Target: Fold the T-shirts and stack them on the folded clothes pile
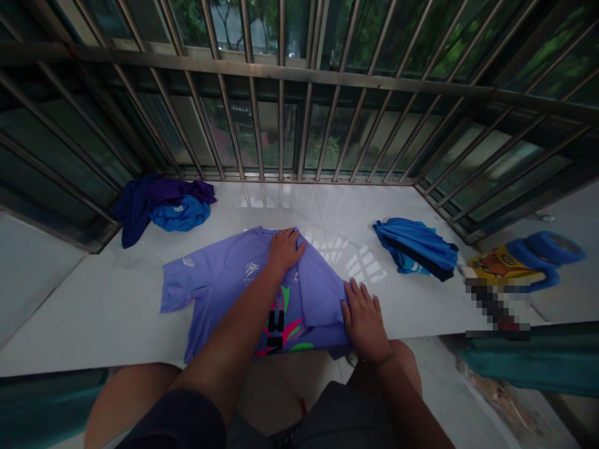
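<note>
A lavender T-shirt [219,280] with a colourful print lies front-up on a white tiled ledge [93,312], its right side folded over toward the middle. My left hand [284,247] rests near the collar, fingers curled onto the top edge of the folded flap. My right hand [362,318] lies flat with fingers spread on the lower right edge of the fold, pressing it down.
A heap of dark blue, purple and bright blue clothes [161,209] sits at the back left. A folded blue garment [416,246] lies at the right. Metal window bars [281,125] close off the ledge behind. A yellow and blue item [524,259] lies far right.
</note>
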### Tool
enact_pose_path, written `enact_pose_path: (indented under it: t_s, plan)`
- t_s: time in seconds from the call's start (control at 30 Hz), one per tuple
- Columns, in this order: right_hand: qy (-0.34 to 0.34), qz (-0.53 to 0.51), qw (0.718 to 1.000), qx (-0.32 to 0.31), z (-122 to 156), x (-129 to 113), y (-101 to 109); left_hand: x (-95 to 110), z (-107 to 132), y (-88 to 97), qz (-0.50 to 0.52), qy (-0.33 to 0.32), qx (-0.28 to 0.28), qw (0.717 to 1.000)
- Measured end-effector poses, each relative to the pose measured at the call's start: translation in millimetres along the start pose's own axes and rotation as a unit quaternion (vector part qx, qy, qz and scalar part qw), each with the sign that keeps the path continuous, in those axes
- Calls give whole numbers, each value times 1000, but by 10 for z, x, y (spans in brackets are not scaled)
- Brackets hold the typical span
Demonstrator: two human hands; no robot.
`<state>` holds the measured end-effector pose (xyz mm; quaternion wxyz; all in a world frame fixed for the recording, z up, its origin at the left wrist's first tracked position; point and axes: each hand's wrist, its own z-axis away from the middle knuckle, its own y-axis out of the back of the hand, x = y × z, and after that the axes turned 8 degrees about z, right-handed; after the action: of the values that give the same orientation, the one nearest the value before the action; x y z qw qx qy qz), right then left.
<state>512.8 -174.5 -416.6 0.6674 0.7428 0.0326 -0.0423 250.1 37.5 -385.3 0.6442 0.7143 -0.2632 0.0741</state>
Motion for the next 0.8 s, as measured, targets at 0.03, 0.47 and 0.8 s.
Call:
enact_pose_path:
  t_s: [0.03,0.47,0.8]
  plan:
    - [-15,4,1000,0,5,27,-10,-2,-1,-4,0,0,1,1000]
    - [50,6,998,-43,-67,-555,110,-6,-5,-19,-2,-3,4,1000]
    - [38,-2,999,-30,-102,-579,194,-6,4,-15,18,-16,-9,1000]
